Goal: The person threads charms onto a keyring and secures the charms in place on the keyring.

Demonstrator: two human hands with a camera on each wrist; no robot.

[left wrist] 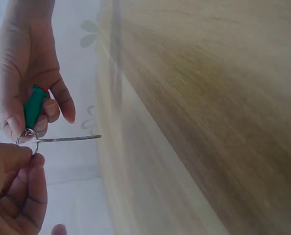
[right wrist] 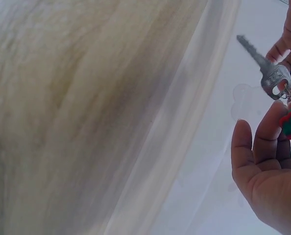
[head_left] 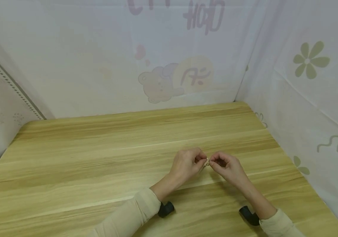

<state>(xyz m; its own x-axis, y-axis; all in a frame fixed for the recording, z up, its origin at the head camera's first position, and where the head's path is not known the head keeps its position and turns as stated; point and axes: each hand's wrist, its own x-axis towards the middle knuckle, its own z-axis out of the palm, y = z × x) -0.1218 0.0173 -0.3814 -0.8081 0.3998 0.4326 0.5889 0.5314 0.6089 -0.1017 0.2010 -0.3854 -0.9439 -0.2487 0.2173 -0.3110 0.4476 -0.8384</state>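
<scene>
In the head view my left hand (head_left: 185,163) and right hand (head_left: 227,167) meet fingertip to fingertip above the wooden table. Between them is a silver key (right wrist: 270,71), its blade pointing away from the fingers. A thin metal ring (left wrist: 36,147) joins it to a green charm (left wrist: 34,106) with a red end. In the left wrist view, my left thumb and forefinger pinch the ring. My right hand holds the charm near its metal end, with the thumb and forefinger at the ring and other fingers curled behind it. Fingers partly cover the ring.
The light wood table (head_left: 83,158) spreads out below and to the left of the hands. Pale printed curtains (head_left: 83,65) stand along its back and sides. A black wrist mount (head_left: 166,209) sits by the left sleeve, another black mount (head_left: 248,215) by the right.
</scene>
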